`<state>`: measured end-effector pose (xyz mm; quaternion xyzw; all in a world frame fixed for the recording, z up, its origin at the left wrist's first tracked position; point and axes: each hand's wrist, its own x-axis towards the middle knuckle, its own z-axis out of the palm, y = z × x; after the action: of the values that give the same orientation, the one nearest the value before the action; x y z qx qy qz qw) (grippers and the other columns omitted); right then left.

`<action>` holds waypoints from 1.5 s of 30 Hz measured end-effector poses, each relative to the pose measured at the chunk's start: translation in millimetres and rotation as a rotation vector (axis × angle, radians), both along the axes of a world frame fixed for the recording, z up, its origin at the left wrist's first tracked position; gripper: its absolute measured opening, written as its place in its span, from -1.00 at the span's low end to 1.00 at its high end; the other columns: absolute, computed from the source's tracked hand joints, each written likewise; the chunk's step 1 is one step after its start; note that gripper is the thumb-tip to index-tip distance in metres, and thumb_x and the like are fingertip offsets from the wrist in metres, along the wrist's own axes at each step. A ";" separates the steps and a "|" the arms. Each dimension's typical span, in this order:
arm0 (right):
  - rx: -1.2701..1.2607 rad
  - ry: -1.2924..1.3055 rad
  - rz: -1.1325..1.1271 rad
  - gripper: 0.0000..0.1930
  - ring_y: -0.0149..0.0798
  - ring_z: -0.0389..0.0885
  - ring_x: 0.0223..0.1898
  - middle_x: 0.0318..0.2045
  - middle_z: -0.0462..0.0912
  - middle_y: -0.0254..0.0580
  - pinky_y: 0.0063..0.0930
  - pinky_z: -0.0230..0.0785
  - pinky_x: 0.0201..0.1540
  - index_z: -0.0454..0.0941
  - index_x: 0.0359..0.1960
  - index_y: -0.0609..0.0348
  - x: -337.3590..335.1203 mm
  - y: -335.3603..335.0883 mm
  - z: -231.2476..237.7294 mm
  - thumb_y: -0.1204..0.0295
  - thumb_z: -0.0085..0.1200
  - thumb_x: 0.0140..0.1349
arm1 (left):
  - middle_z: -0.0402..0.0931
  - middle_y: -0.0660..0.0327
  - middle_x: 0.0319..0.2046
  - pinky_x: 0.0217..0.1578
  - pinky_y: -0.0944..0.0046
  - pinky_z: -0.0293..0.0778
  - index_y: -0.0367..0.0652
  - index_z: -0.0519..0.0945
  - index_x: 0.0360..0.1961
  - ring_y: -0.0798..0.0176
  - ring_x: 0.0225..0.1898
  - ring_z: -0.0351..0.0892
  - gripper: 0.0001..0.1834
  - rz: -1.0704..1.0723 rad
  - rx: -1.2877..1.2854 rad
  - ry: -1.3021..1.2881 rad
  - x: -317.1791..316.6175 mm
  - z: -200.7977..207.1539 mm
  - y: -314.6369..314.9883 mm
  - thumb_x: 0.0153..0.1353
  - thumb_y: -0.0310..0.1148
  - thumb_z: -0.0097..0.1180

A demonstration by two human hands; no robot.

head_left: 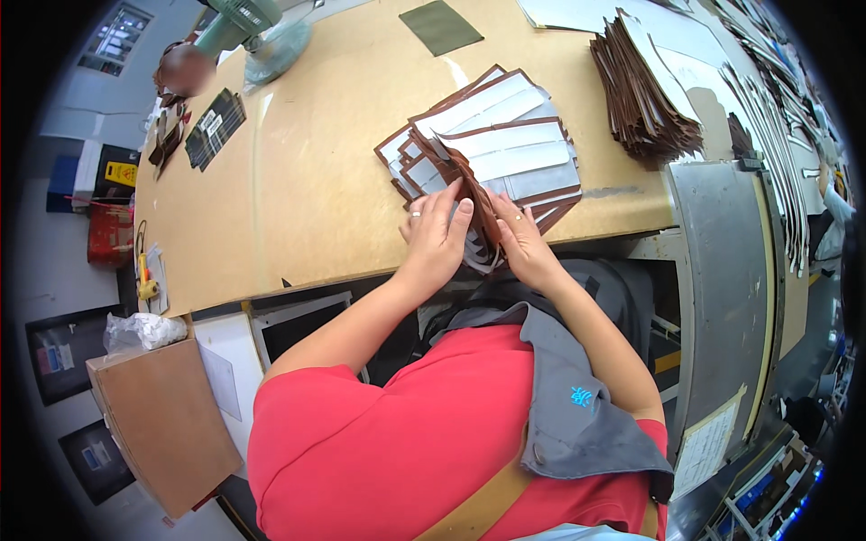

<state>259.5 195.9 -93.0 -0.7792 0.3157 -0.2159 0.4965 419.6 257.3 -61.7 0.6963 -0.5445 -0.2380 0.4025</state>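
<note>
A fanned stack of flat white-lined pieces with brown borders (pixel 505 149) lies near the table's front edge. Its near end bends up into a dense brown fold that overhangs the edge. On the left side of that fold, my left hand (pixel 437 230) is closed with the fingers against the brown edges and the thumb lifted alongside. From the right, my right hand (pixel 528 248) grips the same fold, its fingers reaching over the layers. The undersides of the pieces and some fingertips are hidden between the layers.
A second tall stack of brown-edged pieces (pixel 645 90) stands at the back right. Farther back lies an olive-green sheet (pixel 441 27). A green fan (pixel 271 45) and a dark plaid piece (pixel 216 129) sit at the far left. A metal cabinet (pixel 726 261) borders the table's right.
</note>
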 end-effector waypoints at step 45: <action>-0.354 0.533 -1.059 -0.64 0.05 0.52 -0.07 -0.13 0.56 0.02 -0.18 0.37 0.00 0.48 -0.02 0.18 -227.2 -42.0 132.0 0.25 0.00 0.21 | 0.38 0.15 0.01 0.07 0.29 0.30 -0.19 0.17 0.24 0.28 0.02 0.38 -0.23 -0.840 0.407 0.795 -175.3 60.3 -220.4 -0.06 -0.66 0.13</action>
<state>32.4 153.9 39.0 -0.6145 0.7322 -0.2798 0.0893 244.3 36.9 -1.4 0.3428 -0.5243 -0.7171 0.3056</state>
